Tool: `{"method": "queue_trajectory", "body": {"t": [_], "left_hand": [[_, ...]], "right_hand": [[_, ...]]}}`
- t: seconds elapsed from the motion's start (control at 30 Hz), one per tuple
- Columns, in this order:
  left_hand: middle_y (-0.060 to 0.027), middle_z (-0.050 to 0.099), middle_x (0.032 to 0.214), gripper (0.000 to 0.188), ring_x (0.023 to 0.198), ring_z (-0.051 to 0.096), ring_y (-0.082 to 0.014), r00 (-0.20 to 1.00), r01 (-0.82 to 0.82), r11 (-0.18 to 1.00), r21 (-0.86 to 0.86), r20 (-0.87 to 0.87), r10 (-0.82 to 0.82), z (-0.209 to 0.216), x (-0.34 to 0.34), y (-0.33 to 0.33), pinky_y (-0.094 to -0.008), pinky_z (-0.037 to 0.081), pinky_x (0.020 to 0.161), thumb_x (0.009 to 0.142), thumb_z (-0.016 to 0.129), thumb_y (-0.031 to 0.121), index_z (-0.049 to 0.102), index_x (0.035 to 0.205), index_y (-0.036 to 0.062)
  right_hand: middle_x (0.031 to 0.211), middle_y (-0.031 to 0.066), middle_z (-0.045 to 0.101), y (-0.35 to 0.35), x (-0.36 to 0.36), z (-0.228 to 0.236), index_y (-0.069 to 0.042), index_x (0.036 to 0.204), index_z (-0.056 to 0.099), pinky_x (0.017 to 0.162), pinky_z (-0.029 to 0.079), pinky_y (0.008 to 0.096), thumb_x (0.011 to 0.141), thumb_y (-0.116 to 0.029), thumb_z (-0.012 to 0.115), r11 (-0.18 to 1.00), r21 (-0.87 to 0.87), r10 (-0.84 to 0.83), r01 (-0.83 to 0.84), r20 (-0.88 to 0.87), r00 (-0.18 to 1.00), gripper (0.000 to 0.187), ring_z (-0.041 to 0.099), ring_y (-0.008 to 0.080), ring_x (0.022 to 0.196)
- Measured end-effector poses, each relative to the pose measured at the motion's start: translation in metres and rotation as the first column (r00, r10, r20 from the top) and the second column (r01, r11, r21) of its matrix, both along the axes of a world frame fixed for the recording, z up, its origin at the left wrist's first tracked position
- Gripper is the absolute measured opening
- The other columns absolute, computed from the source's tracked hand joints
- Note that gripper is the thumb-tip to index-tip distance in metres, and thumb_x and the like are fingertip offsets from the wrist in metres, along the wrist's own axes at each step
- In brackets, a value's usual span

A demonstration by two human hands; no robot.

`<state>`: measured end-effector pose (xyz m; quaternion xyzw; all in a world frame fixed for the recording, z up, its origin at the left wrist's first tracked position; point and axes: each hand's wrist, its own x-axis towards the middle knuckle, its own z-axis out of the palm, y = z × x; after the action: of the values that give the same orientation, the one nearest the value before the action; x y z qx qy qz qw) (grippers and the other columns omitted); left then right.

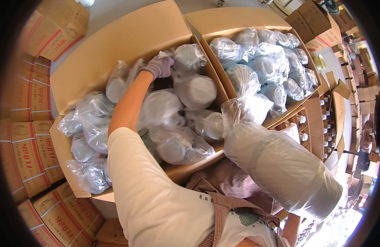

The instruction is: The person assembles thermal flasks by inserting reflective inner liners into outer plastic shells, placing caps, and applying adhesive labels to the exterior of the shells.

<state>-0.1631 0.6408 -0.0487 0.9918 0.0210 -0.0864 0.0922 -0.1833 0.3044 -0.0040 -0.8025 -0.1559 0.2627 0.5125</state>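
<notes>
My left hand (pixel 159 67), in a grey-purple knitted glove, reaches into the left open cardboard box (pixel 128 33). Its fingers are closed on the crumpled clear plastic of a bag (pixel 167 55), beside a bagged cylinder (pixel 190 57) near the box's far corner. Several more plastic-wrapped cylinders, such as one bagged container (pixel 198 91), fill this box. A large pale cylinder in a clear plastic bag (pixel 289 168) slants across the right foreground, close to my body. Below it my right forearm (pixel 291 228) shows; the right hand is hidden behind the cylinder.
To the right, a second open box (pixel 235 18) holds several bluish wrapped containers. Beyond its near corner, cartons contain white-capped bottles (pixel 302 120). Stacked, strapped cartons (pixel 29 156) line the left side. Another carton (pixel 58 29) stands at the far left.
</notes>
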Motion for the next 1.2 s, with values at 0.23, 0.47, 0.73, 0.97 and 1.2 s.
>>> {"method": "queue_trajectory", "body": {"t": [0.23,0.47,0.73,0.97,1.2], "left_hand": [[-0.0073,0.052,0.14,0.063,0.14,0.038,-0.0253,1.0,-0.028,0.905,0.423,0.02,0.022,-0.022,-0.023,-0.016,-0.0568,0.014,0.121,0.079,0.069,0.041,0.056,0.134,0.0128],[-0.0127,0.052,0.14,0.063,0.128,0.05,-0.034,0.84,-0.175,0.743,-0.646,0.296,0.455,-0.139,-0.046,0.006,-0.0398,0.041,0.109,0.084,0.069,0.039,0.053,0.135,0.0057],[-0.0114,0.057,0.134,0.053,0.123,0.053,-0.0288,0.758,-0.353,-0.111,-0.929,-0.353,0.549,-0.121,-0.093,-0.014,-0.0373,0.043,0.105,0.09,0.066,0.032,0.055,0.132,0.003],[-0.0102,0.06,0.129,0.044,0.119,0.055,-0.0242,0.436,-0.362,-0.466,-0.807,-0.589,0.68,-0.115,-0.134,-0.039,-0.0352,0.045,0.102,0.095,0.063,0.026,0.058,0.13,0.0008],[-0.0114,0.062,0.127,0.038,0.117,0.057,-0.0227,0.382,-0.371,-0.147,-0.917,-0.295,0.876,0.067,-0.21,-0.096,-0.0343,0.047,0.098,0.098,0.062,0.019,0.059,0.13,-0.0008]], "right_hand": [[0.106,0.0175,0.072,0.003,0.003,-0.01,0.006,0.105,0.068,0.082,0.059,0.041,0.078,-0.002,0.064,0.999,0.028,-0.03,0.031,-0.015,0.999,0.028,0.07,0.0272,0.094],[0.105,0.0173,0.072,-0.002,-0.001,0.001,0.007,0.107,0.068,0.081,0.059,0.0405,0.079,0.0,0.062,0.995,0.082,-0.048,0.051,-0.034,0.998,0.029,0.07,0.0264,0.093],[0.104,0.0171,0.072,-0.019,0.001,0.068,0.007,0.109,0.068,0.08,0.059,0.0399,0.08,0.002,0.059,0.949,0.284,-0.108,0.134,-0.107,0.988,0.03,0.071,0.0255,0.092],[0.103,0.017,0.072,0.027,0.003,0.109,0.008,0.11,0.068,0.079,0.06,0.0394,0.081,0.004,0.057,0.875,0.464,-0.013,0.138,-0.263,0.965,0.032,0.071,0.0247,0.091],[0.079,0.0229,0.07,0.099,0.032,0.021,0.003,0.091,0.074,0.08,0.055,0.0412,0.067,-0.013,0.067,0.97,-0.02,0.241,-0.241,0.014,0.97,0.029,0.071,0.0322,0.081]]}}
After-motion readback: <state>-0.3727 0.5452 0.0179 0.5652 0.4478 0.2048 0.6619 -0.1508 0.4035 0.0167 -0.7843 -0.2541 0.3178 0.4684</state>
